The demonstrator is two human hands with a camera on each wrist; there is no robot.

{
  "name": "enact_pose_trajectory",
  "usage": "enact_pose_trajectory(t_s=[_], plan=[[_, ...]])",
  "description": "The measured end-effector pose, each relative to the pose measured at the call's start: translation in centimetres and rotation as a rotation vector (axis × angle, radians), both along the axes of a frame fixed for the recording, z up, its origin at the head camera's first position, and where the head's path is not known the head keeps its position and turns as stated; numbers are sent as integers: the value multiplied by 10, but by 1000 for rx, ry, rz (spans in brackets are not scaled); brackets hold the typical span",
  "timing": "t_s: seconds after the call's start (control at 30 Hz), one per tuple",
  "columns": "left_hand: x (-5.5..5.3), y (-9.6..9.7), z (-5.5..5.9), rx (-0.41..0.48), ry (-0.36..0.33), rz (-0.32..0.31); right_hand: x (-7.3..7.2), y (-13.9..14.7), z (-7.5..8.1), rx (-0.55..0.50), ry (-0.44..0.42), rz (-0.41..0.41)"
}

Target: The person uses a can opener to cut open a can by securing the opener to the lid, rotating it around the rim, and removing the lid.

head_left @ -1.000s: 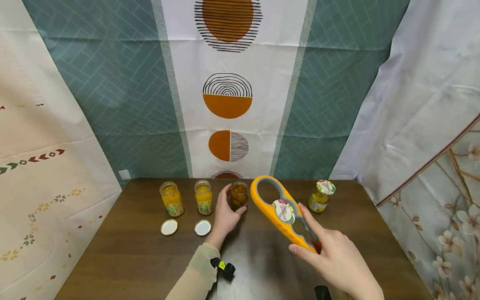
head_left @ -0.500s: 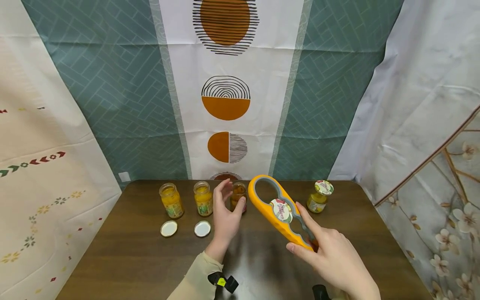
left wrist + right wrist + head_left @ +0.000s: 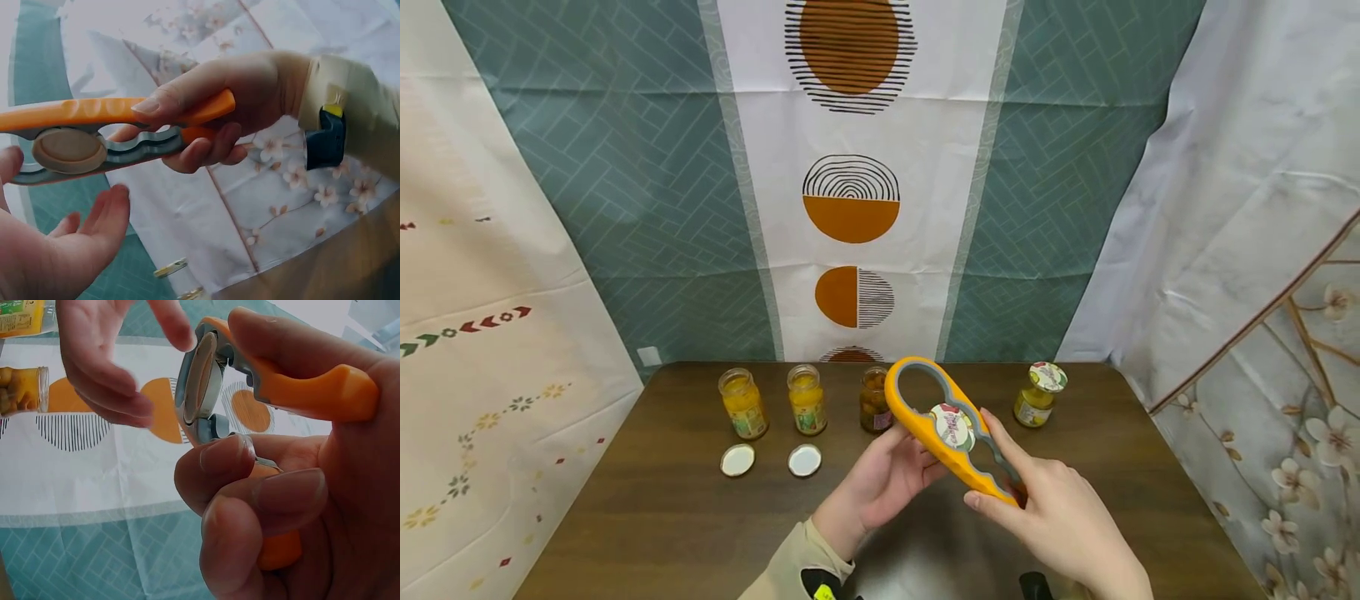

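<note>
The right hand is clamped round the handles of a jar opener, its thumb on one side and fingers curled on the other. The left hand is turned palm up, fingers loosely apart, just below and beside the opener; I can't tell whether a fingertip touches it. Both hands are up in the air, with room between the opener and the capped jar over toward the table's far right corner.

The opener is orange outside and grey on its scalloped inner edges, with a round loop at the far end. Between its arms, ahead of the right fingers, sits a round printed lid, its underside a plain pale colour.

Just behind the loop, near the table's far edge, stands an open glass jar of brown fruit. Two open jars of something yellow, one further left and one nearer the middle, stand in line with it. In front of those two lie two flat white lids. The table is dark, smooth wood, reaching from the jars toward me, and a creased teal-and-white cloth hangs behind its far edge.
</note>
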State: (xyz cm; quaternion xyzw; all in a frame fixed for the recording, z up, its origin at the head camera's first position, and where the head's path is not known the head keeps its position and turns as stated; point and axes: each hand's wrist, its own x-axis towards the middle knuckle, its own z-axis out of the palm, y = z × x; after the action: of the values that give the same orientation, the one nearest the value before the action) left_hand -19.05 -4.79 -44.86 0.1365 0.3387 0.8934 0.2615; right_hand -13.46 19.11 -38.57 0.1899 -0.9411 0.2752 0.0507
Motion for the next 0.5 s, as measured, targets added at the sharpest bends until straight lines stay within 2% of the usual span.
enact_pose_trajectory(t_s=[0.07, 0.13, 0.37, 0.5], plan=[[2, 0, 0, 44, 2, -70, 0, -1, 0, 9, 6, 9], [3, 0, 0, 84, 6, -111, 0, -2, 0, 21, 19, 18], [4, -2, 0, 171, -58, -148, -1, -3, 0, 35, 59, 45], [5, -3, -1, 211, -59, -207, -1, -3, -2, 35, 85, 79]])
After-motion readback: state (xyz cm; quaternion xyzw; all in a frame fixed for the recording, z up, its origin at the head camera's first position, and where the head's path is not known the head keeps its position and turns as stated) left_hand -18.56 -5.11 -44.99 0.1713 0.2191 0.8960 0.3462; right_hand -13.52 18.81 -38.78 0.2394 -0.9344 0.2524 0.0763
